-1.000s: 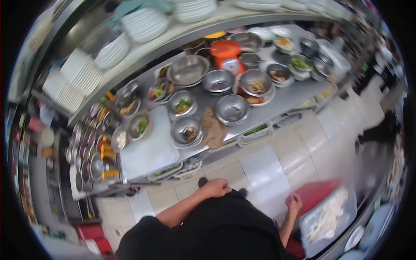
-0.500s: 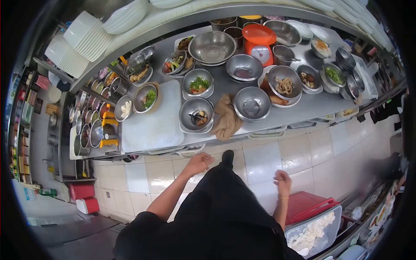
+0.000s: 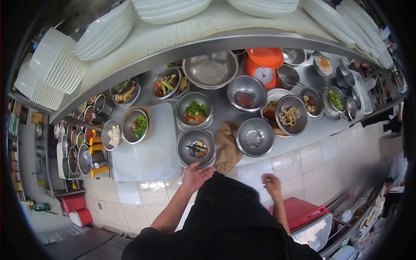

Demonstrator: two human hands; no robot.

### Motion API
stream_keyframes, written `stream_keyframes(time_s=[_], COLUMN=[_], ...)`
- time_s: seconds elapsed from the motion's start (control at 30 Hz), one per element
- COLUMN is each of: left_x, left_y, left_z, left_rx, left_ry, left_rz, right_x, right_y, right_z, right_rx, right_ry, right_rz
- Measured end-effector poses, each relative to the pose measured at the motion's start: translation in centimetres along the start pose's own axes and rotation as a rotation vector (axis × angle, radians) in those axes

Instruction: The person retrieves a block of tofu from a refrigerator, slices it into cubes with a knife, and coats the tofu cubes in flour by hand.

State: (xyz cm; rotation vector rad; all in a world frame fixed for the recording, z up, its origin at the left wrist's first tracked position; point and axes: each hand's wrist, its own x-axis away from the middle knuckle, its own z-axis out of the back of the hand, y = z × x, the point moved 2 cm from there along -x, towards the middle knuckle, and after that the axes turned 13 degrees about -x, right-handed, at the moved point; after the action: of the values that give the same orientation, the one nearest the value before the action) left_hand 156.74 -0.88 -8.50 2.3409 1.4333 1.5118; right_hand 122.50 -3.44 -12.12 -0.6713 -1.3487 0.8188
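My left hand (image 3: 197, 177) is spread with its palm up at the counter's front edge, just below a steel bowl (image 3: 196, 148) of dark and pale pieces; whether it touches the bowl is unclear. Nothing is in it. My right hand (image 3: 271, 184) hangs over the floor with its fingers curled, above a red lid (image 3: 299, 212); what it holds, if anything, is too small to tell. A brown cloth (image 3: 228, 147) lies right of the bowl. Behind stands a bowl of chopped greens (image 3: 196, 110). An empty-looking steel bowl (image 3: 255, 137) is right of the cloth.
A white cutting board (image 3: 145, 151) lies on the left of the counter. An orange scale (image 3: 263, 73) stands at the back. The plate shelf (image 3: 173, 41) overhangs the counter. A tub (image 3: 318, 234) of white food is at my lower right. Another person's arm (image 3: 392, 184) shows far right.
The counter and bowls appear nearer. My left hand has opened and reached the counter's front edge by the bowl. My right hand remains low over the floor, fingers curled.
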Motion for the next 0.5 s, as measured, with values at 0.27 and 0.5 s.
stream_keyframes(time_s=[0.27, 0.5], left_x=[0.3, 6.3], left_y=[0.3, 12.2], left_z=[-1.8, -2.3], left_rx=[0.06, -1.093], left_ry=[0.072, 0.177], left_rz=[-0.074, -0.155], right_x=[-2.8, -5.9], right_y=[0.6, 1.5], right_z=[1.8, 6.1], right_rx=[0.01, 0.09], right_ry=[0.038, -0.073], right_rz=[0.006, 0.031])
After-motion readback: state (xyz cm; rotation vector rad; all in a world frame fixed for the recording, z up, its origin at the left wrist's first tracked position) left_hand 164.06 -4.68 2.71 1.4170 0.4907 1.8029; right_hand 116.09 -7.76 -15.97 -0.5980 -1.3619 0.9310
